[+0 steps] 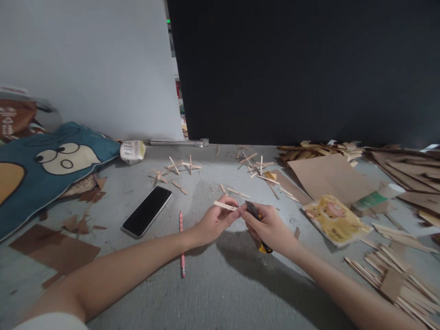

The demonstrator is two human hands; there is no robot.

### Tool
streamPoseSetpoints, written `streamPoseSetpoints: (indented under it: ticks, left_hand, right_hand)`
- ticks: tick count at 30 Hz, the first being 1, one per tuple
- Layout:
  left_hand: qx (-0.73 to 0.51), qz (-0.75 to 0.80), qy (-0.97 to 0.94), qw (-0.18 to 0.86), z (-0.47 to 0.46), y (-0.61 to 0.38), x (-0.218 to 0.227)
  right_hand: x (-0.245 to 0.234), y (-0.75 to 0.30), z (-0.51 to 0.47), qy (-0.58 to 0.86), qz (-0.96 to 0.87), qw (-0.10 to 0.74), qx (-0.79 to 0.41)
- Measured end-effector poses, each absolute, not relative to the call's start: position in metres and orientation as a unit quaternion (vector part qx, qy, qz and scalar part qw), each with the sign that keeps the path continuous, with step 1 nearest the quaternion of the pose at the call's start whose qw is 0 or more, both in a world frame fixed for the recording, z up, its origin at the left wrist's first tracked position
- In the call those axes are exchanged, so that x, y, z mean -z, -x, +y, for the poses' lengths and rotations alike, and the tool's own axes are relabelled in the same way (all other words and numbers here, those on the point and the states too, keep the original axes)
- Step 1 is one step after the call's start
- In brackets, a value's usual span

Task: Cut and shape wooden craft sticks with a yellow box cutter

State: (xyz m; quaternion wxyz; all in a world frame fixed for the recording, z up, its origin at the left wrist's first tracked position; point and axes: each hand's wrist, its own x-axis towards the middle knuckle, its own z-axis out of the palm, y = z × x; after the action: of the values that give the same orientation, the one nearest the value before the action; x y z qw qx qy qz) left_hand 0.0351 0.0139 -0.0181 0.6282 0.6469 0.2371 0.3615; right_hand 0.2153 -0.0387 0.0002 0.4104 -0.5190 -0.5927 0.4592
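Near the middle of the grey table, my left hand [217,221] pinches a pale wooden craft stick [224,206], whose right end meets the fingertips of my other hand. My right hand [266,225] is closed around a black and yellow utility knife [264,248]; its dark front end shows above the fingers, but the blade cannot be made out. Both sets of fingertips come together at the stick's end. Under my left wrist lies a red-and-white pencil [182,261]. A smartphone [147,211] with a dark screen rests to the left.
Small crossed-stick assemblies [191,165] stand toward the back. On the right are a yellow cartoon packet [335,220], a green-and-white tube [376,197], a cardboard sheet [332,176] and piled craft sticks [395,270]. A blue cushion [75,178] fills the left; a dark panel [302,73] rises behind.
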Motion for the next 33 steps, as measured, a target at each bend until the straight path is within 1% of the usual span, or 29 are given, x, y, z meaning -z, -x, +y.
streamPoseSetpoints:
  ticks: [6, 16, 19, 22, 25, 28, 30, 33]
  left_hand:
    - [-0.352, 0.258, -0.63, 0.643, 0.017, -0.034, 0.028]
    - [-0.387, 0.274, -0.651, 0.593, 0.016, -0.034, 0.031]
    - [-0.402, 0.258, -0.64, 0.602, 0.016, -0.036, 0.028]
    - [-0.417, 0.249, -0.603, 0.633, 0.018, -0.04, 0.023]
    - [-0.412, 0.265, -0.57, 0.66, 0.021, -0.043, 0.024]
    - [-0.415, 0.278, -0.571, 0.652, 0.024, -0.044, 0.028]
    - [-0.42, 0.28, -0.582, 0.638, 0.027, -0.044, 0.03]
    - [-0.417, 0.289, -0.593, 0.626, 0.028, -0.042, 0.029]
  right_hand:
    - [-0.002, -0.213, -0.039, 0.52, -0.58, 0.414, -0.47]
    - [-0.002, -0.207, -0.04, 0.523, -0.549, 0.418, -0.501]
    - [-0.004, -0.209, -0.04, 0.525, -0.572, 0.408, -0.481]
    - [-0.008, -0.215, -0.04, 0.538, -0.626, 0.388, -0.409]
    - [-0.012, -0.225, -0.039, 0.557, -0.685, 0.371, -0.288]
    - [-0.009, -0.233, -0.035, 0.549, -0.73, 0.357, -0.195]
    - [-0.002, -0.237, -0.032, 0.527, -0.765, 0.342, -0.142]
    - [0.013, -0.242, -0.027, 0.484, -0.818, 0.31, -0.031]
